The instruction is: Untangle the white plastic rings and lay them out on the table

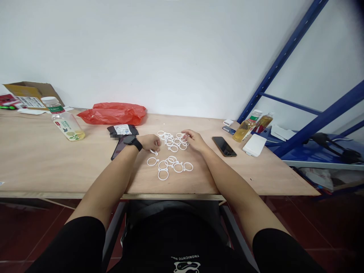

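Two loose groups of white plastic curtain rings, each with a small eyelet, lie on the wooden table: a denser far pile (169, 141) and a nearer group (163, 174). At the left edge of the far pile is my left hand (150, 142), its fingers curled closed over a white curtain ring (154, 152) that shows partly below them. My right hand (195, 140) rests at the pile's right side, fingers apart and touching the outer rings. Its fingertips partly cover those rings. A black watch (133, 141) is on my left wrist.
Beyond my left hand lie a dark phone (116, 149), a black pouch (123, 130) and a red plastic bag (113, 114). A drink bottle (68, 123) leans farther left. To the right are another phone (224, 146), a tea bottle (247, 127), a white case (254, 145) and a blue rack (280, 60).
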A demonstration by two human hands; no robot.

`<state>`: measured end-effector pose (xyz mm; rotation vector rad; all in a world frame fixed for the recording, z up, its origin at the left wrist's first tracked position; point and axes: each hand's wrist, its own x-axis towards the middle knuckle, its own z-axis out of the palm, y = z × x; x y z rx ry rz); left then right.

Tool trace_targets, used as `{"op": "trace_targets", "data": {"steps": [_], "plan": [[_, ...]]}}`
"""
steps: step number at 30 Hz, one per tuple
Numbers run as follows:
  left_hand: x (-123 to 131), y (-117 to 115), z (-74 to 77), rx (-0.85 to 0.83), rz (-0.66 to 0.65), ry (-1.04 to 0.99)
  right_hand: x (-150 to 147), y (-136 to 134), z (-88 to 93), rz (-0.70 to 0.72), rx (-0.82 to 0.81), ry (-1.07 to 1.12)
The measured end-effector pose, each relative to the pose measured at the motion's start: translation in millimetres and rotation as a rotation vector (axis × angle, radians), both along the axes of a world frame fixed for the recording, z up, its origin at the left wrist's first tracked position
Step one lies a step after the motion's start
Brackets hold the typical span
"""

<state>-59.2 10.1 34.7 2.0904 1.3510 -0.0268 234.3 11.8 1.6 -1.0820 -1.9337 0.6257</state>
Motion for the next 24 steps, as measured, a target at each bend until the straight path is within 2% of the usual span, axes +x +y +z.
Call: {"op": "trace_targets", "data": {"steps": [2,5,7,11,15,20,24], "plan": [[2.1,1.1,-0.8,0.075,-0.01,-0.043,0.3,-0.4,0.2,0.006,-0.011,0.008],[6.6,2.5,-2.0,0.295,-0.016,-0.12,0.9,0.3,0.1,0.008,-0.006,-0.004],[9.6,2.6,-3.4,0.383,-0.026,-0.164,1.2,1.3,-1.5,-0.002,-0.007,-0.028],[14.1,0.8,-6.1,0.319,-0.104,-0.142,1.6,4.5,-8.6,-0.045,-0.078,-0.034],[15.9,-1.7,-5.6,0.313,-0.12,-0.1,1.9,7.3,-13.2,-0.014,-0.232,0.091],[11.3,-2.6,-5.7,0.268,-0.127,-0.138,1.0,6.1,-9.4,0.03,-0.405,0.31],[6.3,0.3,-8.3,0.266,-0.125,-0.093,1.1,3.7,-4.0,0.04,-0.442,0.42]]}}
